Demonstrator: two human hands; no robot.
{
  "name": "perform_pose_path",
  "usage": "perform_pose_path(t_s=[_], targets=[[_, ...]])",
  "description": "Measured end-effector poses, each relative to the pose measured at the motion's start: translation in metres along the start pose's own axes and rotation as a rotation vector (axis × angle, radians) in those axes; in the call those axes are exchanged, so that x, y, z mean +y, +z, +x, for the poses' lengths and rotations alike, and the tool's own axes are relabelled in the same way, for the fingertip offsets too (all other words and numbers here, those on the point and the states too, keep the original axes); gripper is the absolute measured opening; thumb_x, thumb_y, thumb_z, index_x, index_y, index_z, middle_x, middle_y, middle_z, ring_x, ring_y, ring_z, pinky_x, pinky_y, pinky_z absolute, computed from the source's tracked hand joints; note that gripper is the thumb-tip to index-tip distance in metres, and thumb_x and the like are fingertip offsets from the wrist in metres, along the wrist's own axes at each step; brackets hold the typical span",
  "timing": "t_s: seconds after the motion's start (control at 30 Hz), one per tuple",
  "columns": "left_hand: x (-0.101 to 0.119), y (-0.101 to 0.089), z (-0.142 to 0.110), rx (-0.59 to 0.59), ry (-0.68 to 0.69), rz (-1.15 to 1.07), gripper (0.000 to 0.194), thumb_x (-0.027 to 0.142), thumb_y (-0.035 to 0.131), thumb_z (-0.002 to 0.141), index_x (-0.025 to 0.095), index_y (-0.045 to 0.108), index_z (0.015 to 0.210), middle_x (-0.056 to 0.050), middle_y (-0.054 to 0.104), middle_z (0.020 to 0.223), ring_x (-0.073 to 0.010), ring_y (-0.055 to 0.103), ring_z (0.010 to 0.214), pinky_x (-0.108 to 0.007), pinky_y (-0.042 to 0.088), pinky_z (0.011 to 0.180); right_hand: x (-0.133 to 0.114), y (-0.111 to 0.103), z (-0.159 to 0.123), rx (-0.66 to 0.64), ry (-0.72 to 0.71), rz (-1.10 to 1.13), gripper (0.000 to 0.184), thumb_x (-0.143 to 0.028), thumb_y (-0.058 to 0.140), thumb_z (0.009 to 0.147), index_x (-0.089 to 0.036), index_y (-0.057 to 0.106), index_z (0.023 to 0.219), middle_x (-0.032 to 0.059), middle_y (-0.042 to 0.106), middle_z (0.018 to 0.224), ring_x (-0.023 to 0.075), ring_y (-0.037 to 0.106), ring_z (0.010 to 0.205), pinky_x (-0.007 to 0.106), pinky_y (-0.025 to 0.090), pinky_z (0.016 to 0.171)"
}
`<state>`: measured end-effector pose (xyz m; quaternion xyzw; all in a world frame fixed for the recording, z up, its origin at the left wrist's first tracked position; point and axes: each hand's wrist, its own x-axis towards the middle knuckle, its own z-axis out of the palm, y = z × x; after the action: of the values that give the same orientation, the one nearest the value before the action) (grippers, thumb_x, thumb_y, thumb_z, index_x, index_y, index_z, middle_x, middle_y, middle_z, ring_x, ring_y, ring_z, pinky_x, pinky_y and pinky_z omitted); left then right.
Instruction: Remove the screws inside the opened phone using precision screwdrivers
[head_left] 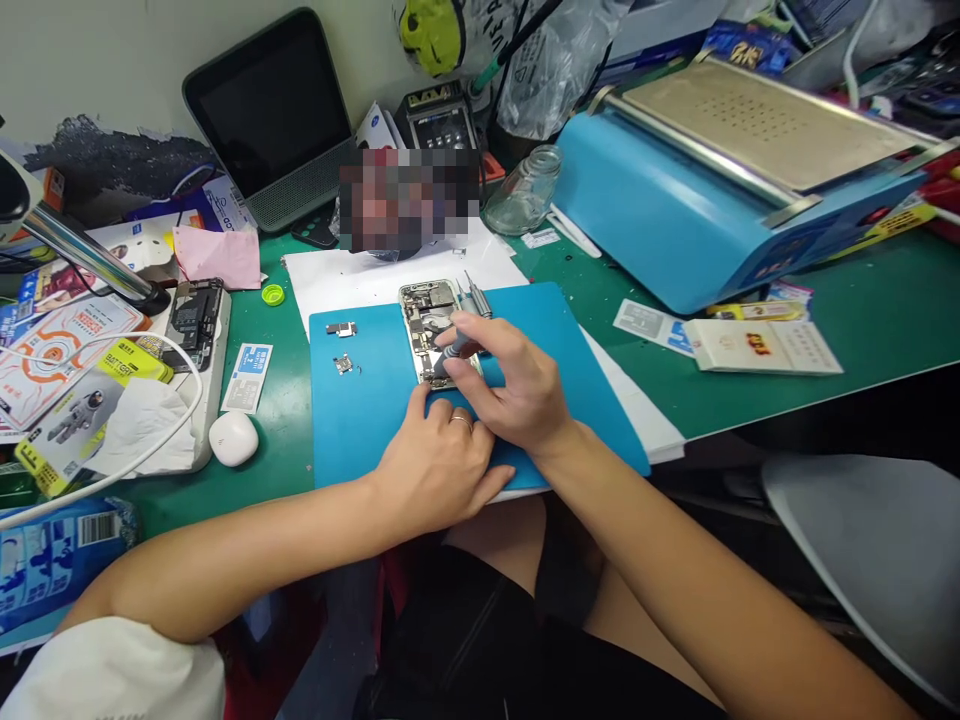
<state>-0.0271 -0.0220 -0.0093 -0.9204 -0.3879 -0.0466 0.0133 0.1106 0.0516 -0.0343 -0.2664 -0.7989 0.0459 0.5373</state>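
An opened smartphone [429, 312] with its inner parts bare lies on a blue work mat [360, 420]. My right hand [517, 380] is closed around the dark grey handle of a screwdriver [459, 347], which leans over the lower part of the phone; its tip is too small to make out. At the phone's bottom edge rests the index finger of my left hand [442, 455], a ring on one finger and the thumb stretched apart. Left of the phone lie small parts [342, 329] and a metal piece [343, 364]. Slim metal tools [475, 297] sit just beyond my right hand.
A large blue heating plate machine [652, 210] stands at the right rear, near a glass jar [529, 190]. To the left are a white earbud case [234, 439], a cable, boxes and another opened phone [196, 320]. A screen device [270, 110] leans at the back.
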Motion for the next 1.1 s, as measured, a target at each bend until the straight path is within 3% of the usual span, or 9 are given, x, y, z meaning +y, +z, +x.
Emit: perform_pose_path(t_s=[0.47,0.63,0.77,0.9,1.0,1.1], targets=[[-0.002,0.001,0.0,0.053,0.003,-0.044,0.042,0.052,0.049,0.101,0.016,0.063,0.086,-0.009,0.066,0.078,-0.0278,0.063,0.083,-0.051,0.04,0.101,-0.001,0.001,-0.003,0.142,0.294,0.189,0.043,-0.026,0.059,0.098,-0.034,0.05,0.139,0.004,0.071,0.102,0.0201,0.073,0.089,0.036,0.066,0.074],[-0.011,0.0,0.003,0.097,0.034,-0.129,0.037,0.046,0.048,0.101,0.018,0.06,0.08,-0.006,0.064,0.072,-0.0235,0.061,0.073,-0.041,0.039,0.08,0.005,0.0,-0.004,0.199,0.385,0.23,0.04,-0.034,0.06,0.098,-0.033,0.05,0.137,0.0036,0.072,0.098,0.0183,0.072,0.084,0.032,0.064,0.067],[-0.027,-0.001,0.009,0.265,-0.169,-0.383,0.028,0.037,0.055,0.096,0.021,0.05,0.074,0.001,0.06,0.069,-0.0172,0.058,0.069,-0.036,0.033,0.072,0.014,-0.004,-0.005,0.301,0.43,0.229,0.041,-0.038,0.061,0.098,-0.034,0.049,0.137,0.0033,0.073,0.097,0.0174,0.072,0.077,0.032,0.063,0.063],[-0.04,-0.001,0.015,0.384,-0.437,-0.577,0.021,0.035,0.068,0.091,0.022,0.052,0.087,0.003,0.059,0.078,-0.0163,0.058,0.075,-0.033,0.034,0.073,0.016,-0.006,-0.006,0.348,0.472,0.215,0.042,-0.039,0.06,0.098,-0.036,0.049,0.138,0.005,0.075,0.099,0.0208,0.074,0.083,0.035,0.062,0.063],[-0.042,-0.001,0.018,0.357,-0.461,-0.609,0.022,0.037,0.071,0.091,0.023,0.059,0.102,0.003,0.061,0.084,-0.0177,0.06,0.083,-0.033,0.034,0.075,0.014,-0.007,-0.006,0.332,0.487,0.233,0.042,-0.039,0.058,0.099,-0.036,0.047,0.14,0.0054,0.076,0.103,0.0214,0.075,0.084,0.034,0.06,0.059],[-0.041,-0.001,0.018,0.333,-0.421,-0.595,0.015,0.037,0.068,0.096,0.024,0.065,0.102,0.002,0.064,0.085,-0.0185,0.061,0.087,-0.034,0.033,0.076,0.013,-0.006,-0.005,0.318,0.478,0.252,0.043,-0.039,0.058,0.099,-0.036,0.046,0.14,0.0054,0.076,0.105,0.0215,0.075,0.086,0.034,0.06,0.059]])
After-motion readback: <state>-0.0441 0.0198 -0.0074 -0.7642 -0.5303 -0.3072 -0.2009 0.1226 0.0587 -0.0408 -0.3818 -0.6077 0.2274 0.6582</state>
